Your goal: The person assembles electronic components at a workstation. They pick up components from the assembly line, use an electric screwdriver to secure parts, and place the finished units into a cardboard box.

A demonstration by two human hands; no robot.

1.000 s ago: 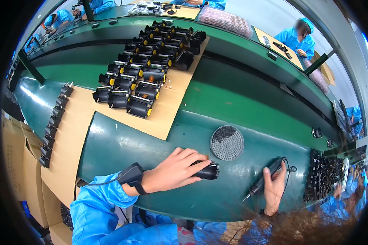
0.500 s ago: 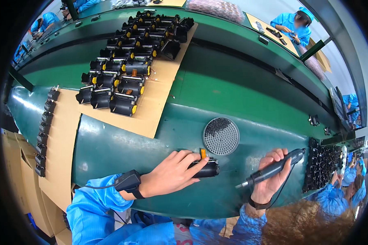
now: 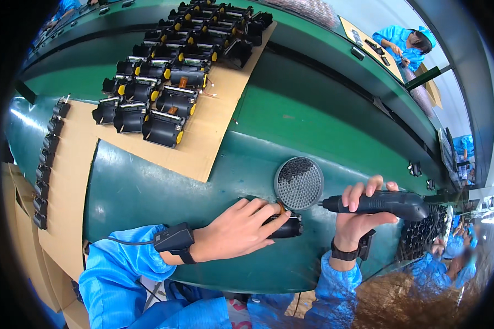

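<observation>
My left hand [image 3: 239,230] presses down on a small black plastic unit [image 3: 285,226] with an orange tab, lying on the green bench [image 3: 148,192]. In my right hand [image 3: 359,216] I grip a black electric screwdriver [image 3: 381,204] held level, its tip pointing left toward the round grey screw tray [image 3: 298,183]. The tip hangs just right of the black unit and above it. A black strap sits on each wrist.
A cardboard sheet [image 3: 214,137] carries several rows of black units with yellow knobs [image 3: 164,93]. A row of small black parts [image 3: 46,164] lies on cardboard at the left. A tray of black parts [image 3: 422,236] stands at the right. Another person in blue [image 3: 403,41] works at the far side.
My right hand has lifted the screwdriver off the bench and swung it level toward the black unit. The left hand stays on the unit.
</observation>
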